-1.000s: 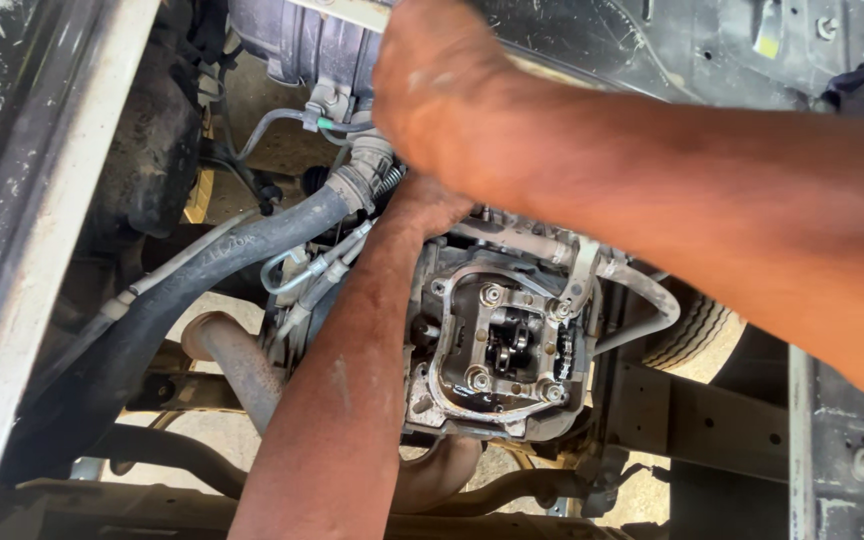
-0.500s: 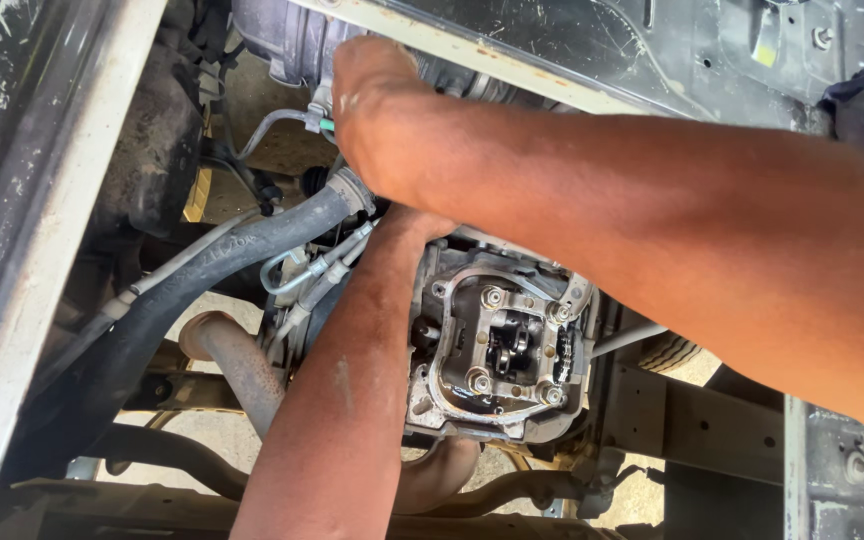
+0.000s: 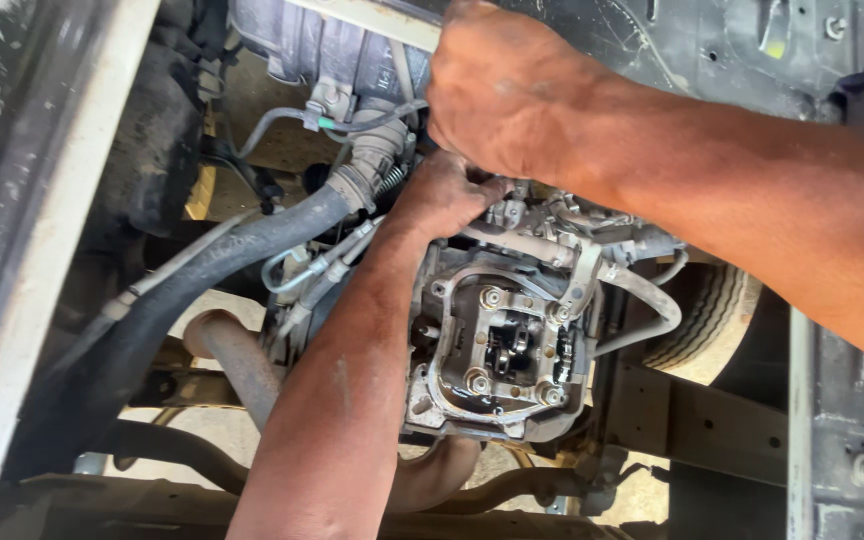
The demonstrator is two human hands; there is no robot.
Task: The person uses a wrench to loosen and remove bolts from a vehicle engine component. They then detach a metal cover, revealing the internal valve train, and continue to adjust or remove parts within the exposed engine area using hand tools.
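Compared with the frame half a second before, the right hand had shifted slightly rightward above the open engine housing; the left hand remained at the housing's upper edge. The left forearm rose from below the housing, its hand clenched on fittings there, the exact part hidden. The right hand, directly above the left, was curled closed; what it gripped could not be determined. A black hose ran left of the housing, a tyre right.
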